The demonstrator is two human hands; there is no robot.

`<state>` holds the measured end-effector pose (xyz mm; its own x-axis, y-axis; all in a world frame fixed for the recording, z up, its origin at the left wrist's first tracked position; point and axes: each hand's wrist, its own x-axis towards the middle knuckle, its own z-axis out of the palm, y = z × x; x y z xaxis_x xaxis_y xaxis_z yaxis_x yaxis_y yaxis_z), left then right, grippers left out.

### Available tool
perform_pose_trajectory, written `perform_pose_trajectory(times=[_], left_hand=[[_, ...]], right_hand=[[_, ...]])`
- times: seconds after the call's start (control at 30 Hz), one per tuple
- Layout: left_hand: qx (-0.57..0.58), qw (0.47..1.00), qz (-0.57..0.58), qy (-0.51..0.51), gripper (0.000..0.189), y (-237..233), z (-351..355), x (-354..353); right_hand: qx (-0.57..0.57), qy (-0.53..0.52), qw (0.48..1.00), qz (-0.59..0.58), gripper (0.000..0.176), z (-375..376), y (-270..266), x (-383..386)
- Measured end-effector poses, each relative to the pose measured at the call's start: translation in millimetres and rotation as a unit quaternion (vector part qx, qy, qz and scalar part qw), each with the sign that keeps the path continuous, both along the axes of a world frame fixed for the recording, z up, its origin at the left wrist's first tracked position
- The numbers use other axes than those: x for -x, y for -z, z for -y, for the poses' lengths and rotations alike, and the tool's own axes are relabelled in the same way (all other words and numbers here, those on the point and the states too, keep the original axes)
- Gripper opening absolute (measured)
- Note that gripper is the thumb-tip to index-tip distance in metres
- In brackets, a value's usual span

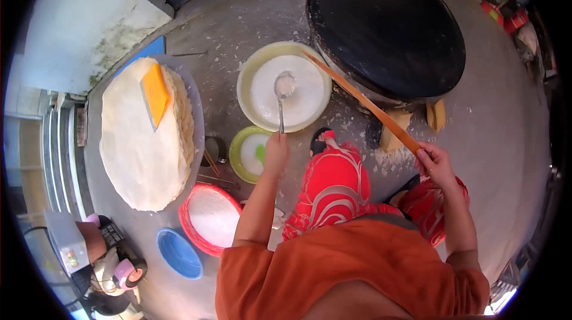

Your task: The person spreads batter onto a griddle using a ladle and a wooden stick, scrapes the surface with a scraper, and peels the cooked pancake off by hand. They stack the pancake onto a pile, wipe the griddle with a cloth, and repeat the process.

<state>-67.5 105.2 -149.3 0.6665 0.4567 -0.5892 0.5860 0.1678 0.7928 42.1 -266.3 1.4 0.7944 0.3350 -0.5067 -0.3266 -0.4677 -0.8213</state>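
My left hand [276,152] is closed round the handle of a metal ladle [285,86], whose round bowl lies over white batter [265,91] in a large pale-green basin [243,85]. In my right hand [436,164] is the end of a long, flat wooden spreader [372,107]. It slants up to the left past the edge of a big round black griddle [386,28], and its far tip overlaps the basin's rim. Close to my left hand stands a smaller green bowl [234,152] of white liquid with a bright green object in it.
At left, a tall stack of thin pale pancakes [134,159] carries an orange scraper [157,91]. A red basin [186,216] of white contents and a blue basin [179,253] sit nearer me. Wooden blocks [395,132] lie by the griddle's base. Pale flakes litter the grey floor.
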Motion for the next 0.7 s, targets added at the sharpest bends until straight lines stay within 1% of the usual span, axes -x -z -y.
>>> perform_pose_trajectory(times=[0.03,0.07,0.1,0.13,0.17,0.2,0.27,0.3,0.33,0.37,0.4,0.43,0.5,0.53,0.57,0.63,0.67,0.7], left_hand=[[-0.209,0.973,-0.015,0.096,0.021,23.8,-2.7,6.9],[-0.408,0.894,-0.027,0.186,0.02,35.7,-6.1,11.1],[-0.409,0.892,-0.027,0.189,0.02,27.8,-14.4,8.5],[-0.423,0.859,-0.132,0.256,0.021,12.9,-27.6,-1.0],[-0.431,0.812,-0.233,0.318,0.023,-1.2,-36.3,-14.3],[-0.433,0.81,-0.231,0.321,0.023,-13.8,-38.0,-27.1],[-0.427,0.845,-0.263,0.185,0.024,-31.0,-36.5,-41.2],[-0.429,0.843,-0.266,0.189,0.024,-15.1,-32.0,-38.2],[-0.433,0.838,-0.246,0.223,0.024,13.5,-26.5,-32.7],[-0.439,0.833,-0.221,0.254,0.023,28.1,-23.4,-32.3],[-0.417,0.839,-0.215,0.275,0.023,5.0,-15.9,-35.4],[-0.419,0.838,-0.213,0.277,0.023,3.3,-21.9,-31.7],[-0.345,0.908,-0.163,0.173,0.025,-0.2,-40.3,-16.8],[-0.344,0.907,-0.166,0.175,0.025,5.2,-38.1,-12.1],[-0.37,0.886,-0.19,0.203,0.026,15.1,-36.2,-7.5],[-0.425,0.836,-0.232,0.257,0.028,8.2,-28.0,-13.5],[-0.435,0.839,-0.199,0.259,0.025,4.5,-22.2,-20.5],[-0.435,0.839,-0.196,0.259,0.025,-6.4,-22.2,-34.2]], right_hand=[[-0.001,0.005,1.0,-0.006,0.026,2.5,6.1,1.9],[-0.021,0.019,1.0,-0.004,0.025,2.9,14.4,2.2],[-0.041,0.033,0.999,0.002,0.025,3.2,18.3,1.8],[-0.043,0.035,0.998,0.004,0.025,2.9,17.2,1.4],[-0.047,0.027,0.999,0.008,0.025,1.2,15.2,1.3],[-0.049,0.021,0.999,0.009,0.025,1.1,13.4,2.0],[-0.052,0.02,0.998,0.014,0.025,3.5,12.0,2.9],[-0.055,0.014,0.998,0.02,0.025,4.6,11.7,4.2],[-0.059,0.016,0.998,0.017,0.025,5.5,11.2,7.0],[-0.039,0.012,0.999,0.027,0.025,6.4,10.1,7.9],[-0.019,0.005,0.999,0.039,0.026,8.0,8.1,5.7],[-0.02,0.008,0.999,0.039,0.026,9.9,6.4,4.7],[-0.024,0.011,0.999,0.02,0.026,14.2,5.3,6.8],[-0.024,0.012,1.0,0.016,0.026,16.2,6.4,7.0],[-0.031,0.017,0.999,0.024,0.026,18.2,7.0,6.9],[-0.041,0.026,0.998,0.033,0.026,19.2,7.3,8.9],[-0.023,0.024,0.999,0.033,0.027,19.2,6.6,7.2],[-0.003,0.022,0.999,0.03,0.027,19.7,5.9,6.0]])
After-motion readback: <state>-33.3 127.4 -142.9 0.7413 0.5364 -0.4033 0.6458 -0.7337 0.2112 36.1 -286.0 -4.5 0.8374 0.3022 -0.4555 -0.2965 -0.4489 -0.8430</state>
